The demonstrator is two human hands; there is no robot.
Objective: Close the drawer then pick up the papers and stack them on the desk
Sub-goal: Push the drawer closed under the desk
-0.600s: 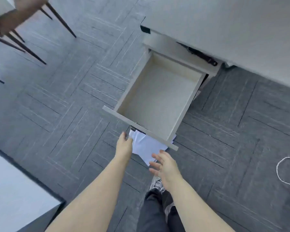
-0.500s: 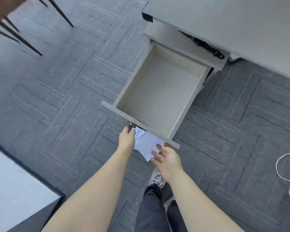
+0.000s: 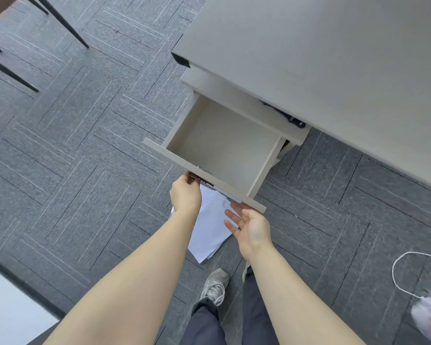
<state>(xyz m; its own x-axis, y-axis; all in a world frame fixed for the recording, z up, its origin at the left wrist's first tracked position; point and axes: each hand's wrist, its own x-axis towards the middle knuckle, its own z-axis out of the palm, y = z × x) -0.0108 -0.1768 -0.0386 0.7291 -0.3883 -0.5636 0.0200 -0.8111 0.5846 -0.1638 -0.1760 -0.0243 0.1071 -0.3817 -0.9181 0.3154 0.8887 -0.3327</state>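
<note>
An empty beige drawer [image 3: 224,145] stands pulled out from the pedestal under the grey desk [image 3: 321,58]. My left hand [image 3: 186,196] presses against the drawer's front panel [image 3: 174,158] near its metal lock, fingers curled on the front face. My right hand [image 3: 250,226] is open, palm turned up, its fingertips just below the panel's right end. White papers [image 3: 210,230] lie on the carpet below the drawer front, partly hidden by both hands and the panel.
Dark chair legs [image 3: 60,18] stand at the top left. Another white desk corner [image 3: 8,317] is at the bottom left. A white cable [image 3: 398,270] loops on the carpet at the right. My legs and grey shoe [image 3: 215,286] are below the papers.
Both hands have moved up to the drawer front; the left hand now touches the panel at the lock. The drawer is pushed in a little and more of the papers shows.
</note>
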